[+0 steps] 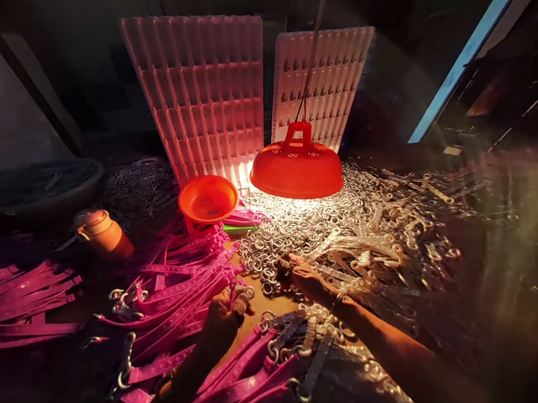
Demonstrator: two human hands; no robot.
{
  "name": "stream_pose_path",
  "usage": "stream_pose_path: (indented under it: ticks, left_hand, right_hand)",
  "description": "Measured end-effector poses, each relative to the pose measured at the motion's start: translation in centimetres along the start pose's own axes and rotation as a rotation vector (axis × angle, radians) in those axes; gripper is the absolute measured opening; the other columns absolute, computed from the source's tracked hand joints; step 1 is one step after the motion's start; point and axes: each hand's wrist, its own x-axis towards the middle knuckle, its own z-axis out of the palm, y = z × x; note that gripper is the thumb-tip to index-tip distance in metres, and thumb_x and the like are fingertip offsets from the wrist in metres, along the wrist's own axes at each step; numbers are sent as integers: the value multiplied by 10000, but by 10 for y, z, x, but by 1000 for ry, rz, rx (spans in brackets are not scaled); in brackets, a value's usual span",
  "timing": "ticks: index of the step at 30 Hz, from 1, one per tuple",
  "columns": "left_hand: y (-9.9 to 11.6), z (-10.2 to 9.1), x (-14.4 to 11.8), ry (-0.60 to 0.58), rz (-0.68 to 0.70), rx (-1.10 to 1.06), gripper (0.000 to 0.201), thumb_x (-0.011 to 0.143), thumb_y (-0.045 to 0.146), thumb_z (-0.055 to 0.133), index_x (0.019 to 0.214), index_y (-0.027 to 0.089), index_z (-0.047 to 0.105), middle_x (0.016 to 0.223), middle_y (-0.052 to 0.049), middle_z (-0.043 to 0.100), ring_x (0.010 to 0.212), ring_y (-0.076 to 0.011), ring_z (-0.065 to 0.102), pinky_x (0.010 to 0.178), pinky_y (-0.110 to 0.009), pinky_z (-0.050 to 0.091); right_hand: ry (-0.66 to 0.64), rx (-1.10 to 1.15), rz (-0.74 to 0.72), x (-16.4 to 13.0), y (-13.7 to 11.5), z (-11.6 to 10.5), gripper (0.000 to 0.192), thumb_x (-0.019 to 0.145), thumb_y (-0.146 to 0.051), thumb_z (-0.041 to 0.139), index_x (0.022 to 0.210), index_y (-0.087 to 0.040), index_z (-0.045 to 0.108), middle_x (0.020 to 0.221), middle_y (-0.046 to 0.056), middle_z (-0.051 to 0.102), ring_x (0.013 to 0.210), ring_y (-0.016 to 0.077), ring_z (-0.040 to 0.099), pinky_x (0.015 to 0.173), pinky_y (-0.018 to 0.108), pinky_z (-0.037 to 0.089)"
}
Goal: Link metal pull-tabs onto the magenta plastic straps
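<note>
Reaching into the pile of metal rings (352, 216) under the one orange lamp (296, 169), the right hand (305, 275) lies on the rings, though whether its fingers are apart or together cannot be told, while the left hand (225, 312) has its fingers clamped on one pink strap (237, 298) at the edge of the heap of pink straps (174, 276). Two white grid trays (202, 90) lean upright behind one orange bowl (208, 199) and one orange bottle (102, 233) on the counter (274, 303); rings and straps are too many to count.
</note>
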Motion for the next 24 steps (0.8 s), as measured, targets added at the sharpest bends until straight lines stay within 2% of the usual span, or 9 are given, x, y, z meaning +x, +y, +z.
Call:
stream_pose_path:
  ticks: [2,6,9,12,16,19,21,24]
  left_hand:
    - [-5,-2,-4,5,57,53,211,864,271,494,962,126,611,727,-9,605,613,-106,548,540,-211,429]
    - [-15,-8,-6,12,254,348,418,827,191,466,1242,200,517,749,-9,638,596,-108,532,541,-209,376]
    - [-18,-9,-5,-12,331,507,380,833,222,474,1197,200,579,645,-9,609,546,-116,509,536,-228,351]
    - [-19,-6,-4,14,291,380,267,797,241,525,1016,181,665,680,-37,625,594,-138,530,571,-243,387]
    - [-17,-1,1,79,148,67,183,792,276,522,829,153,652,684,-47,608,614,-140,529,565,-241,420]
    - [-14,-2,4,72,59,-83,219,814,332,524,834,140,627,659,-35,584,590,-126,519,548,-236,427]
    - [-12,-2,5,53,43,-90,243,836,362,525,843,138,621,662,-33,581,591,-123,526,554,-241,441]
    - [-6,5,2,-16,44,-97,255,871,377,522,911,141,610,791,-48,616,679,-132,567,624,-271,489]
  right_hand:
    - [-55,40,37,-6,-1,15,204,693,-359,586,731,-183,490,563,-4,592,409,97,507,381,208,409]
    - [-205,137,190,-11,-12,39,260,699,-390,625,722,-156,514,509,-16,565,333,72,453,313,187,375]
    - [-304,216,287,-12,-13,47,240,689,-343,650,684,-152,503,473,-24,540,319,75,444,303,197,388]
    - [-258,302,280,-14,-10,51,243,713,-338,664,717,-152,507,509,-28,534,379,86,489,346,206,435]
    - [-188,344,190,-20,-11,60,352,734,-480,654,790,-164,509,576,-19,557,442,101,541,417,232,486]
    - [-170,254,73,-24,-14,67,334,719,-460,660,749,-166,504,559,-21,552,433,96,523,402,225,479]
    - [-147,160,21,-27,-15,71,281,734,-413,628,710,-168,493,526,-31,534,392,79,476,347,194,429]
    - [-129,29,-51,-31,-16,73,130,718,-275,558,683,-177,478,525,-36,534,371,65,430,308,158,346]
